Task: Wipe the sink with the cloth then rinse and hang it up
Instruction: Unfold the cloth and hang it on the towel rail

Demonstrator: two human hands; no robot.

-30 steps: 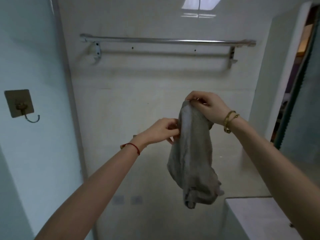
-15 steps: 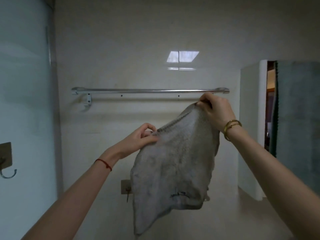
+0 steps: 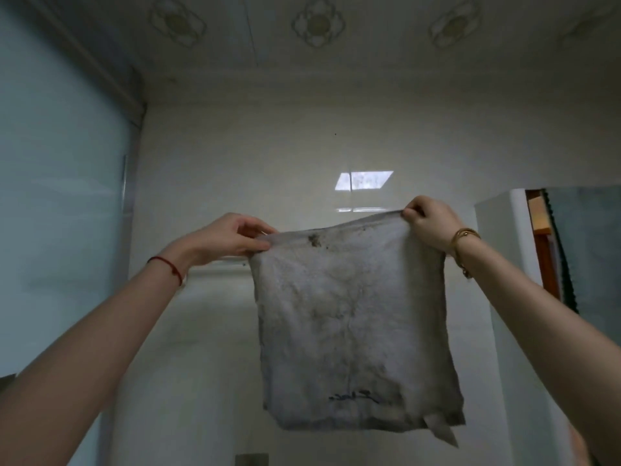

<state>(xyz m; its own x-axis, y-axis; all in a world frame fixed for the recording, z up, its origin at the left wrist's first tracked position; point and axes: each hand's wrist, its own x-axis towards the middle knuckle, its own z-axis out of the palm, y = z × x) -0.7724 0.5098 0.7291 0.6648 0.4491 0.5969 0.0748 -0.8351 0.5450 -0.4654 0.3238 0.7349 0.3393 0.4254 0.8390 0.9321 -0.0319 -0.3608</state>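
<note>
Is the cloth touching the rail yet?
Cannot tell. In the head view the cloth, held up by both hands, covers most of the rail, so no contact or gap shows.

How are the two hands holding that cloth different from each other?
The left hand sits lower than the right hand, so the cloth has a slanted top edge. The left wrist wears a thin red string; the right wears gold bangles. Both pinch a top corner, and the cloth hangs spread out between them.

Grey cloth [image 3: 353, 324] with dark stains; red wrist string [image 3: 167, 265]; gold bracelet [image 3: 465, 235].
</note>
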